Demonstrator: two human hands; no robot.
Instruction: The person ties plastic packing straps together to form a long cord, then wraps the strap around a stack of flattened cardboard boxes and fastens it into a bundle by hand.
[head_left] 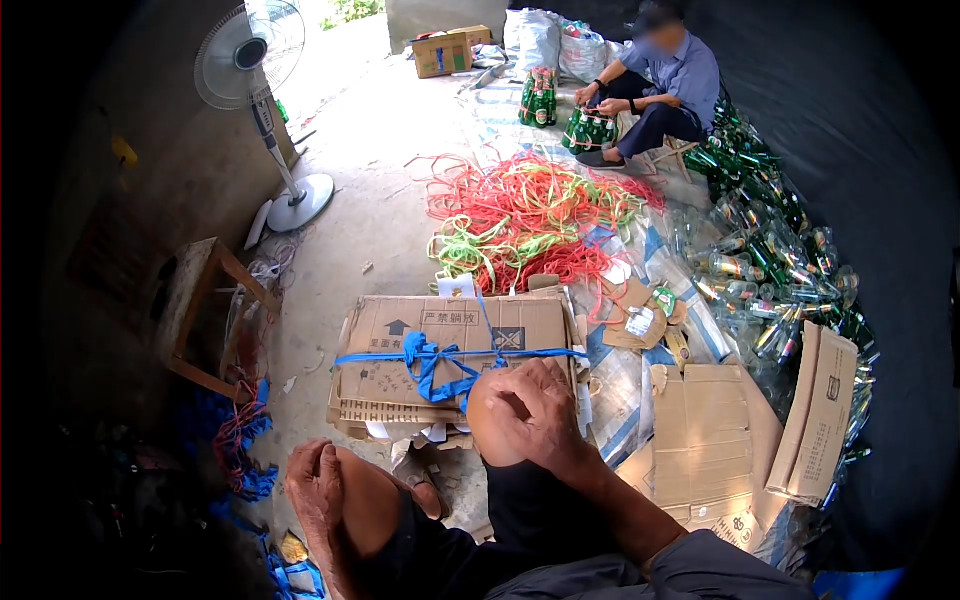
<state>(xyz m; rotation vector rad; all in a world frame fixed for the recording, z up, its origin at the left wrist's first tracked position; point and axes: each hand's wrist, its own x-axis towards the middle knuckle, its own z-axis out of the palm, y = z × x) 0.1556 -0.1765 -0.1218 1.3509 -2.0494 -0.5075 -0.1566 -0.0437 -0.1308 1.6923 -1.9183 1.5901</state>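
My left hand [318,487] rests on my left knee, its fingers together and curled over the knee; whether anything is under them is hidden. On my right knee lies my right hand [535,408], loosely curled, with a gap between thumb and fingers and nothing seen in it. Just beyond the knees is a stack of flattened cardboard [385,322], tied round with a blue strap [440,355] that has a loose bow on top. Neither hand touches the stack.
A pile of red and green straps [530,220] lies behind the stack. A seated person [675,85] handles green bottles [592,132]. Loose bottles [760,260] and cardboard sheets [703,430] lie at right. A fan [300,200] and a wooden stool [200,280] stand at left.
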